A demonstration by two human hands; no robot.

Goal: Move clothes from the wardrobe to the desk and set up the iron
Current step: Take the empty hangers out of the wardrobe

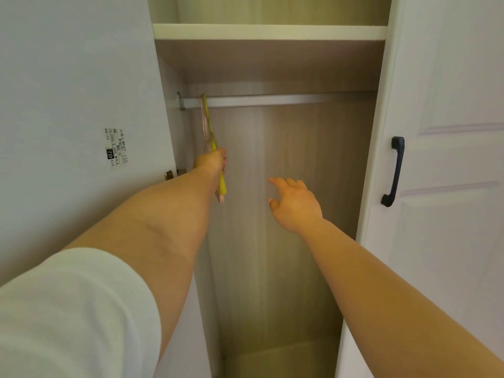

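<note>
An open wardrobe fills the view, with a grey hanging rail (272, 100) across its upper part. At the rail's left end hang bare hangers (210, 132), one yellow and one or two pink, with no clothes on them. My left hand (211, 162) reaches in and is closed around these hangers halfway down. My right hand (293, 204) hovers in the middle of the wardrobe, fingers spread, holding nothing. No clothes, desk or iron are in view.
The left wardrobe door (81, 105) stands open with a label (116, 148) on its inner face. The right door (450, 159) carries a black handle (394, 171). A white shelf (270, 31) runs above the rail. The wardrobe floor (283, 358) lies below.
</note>
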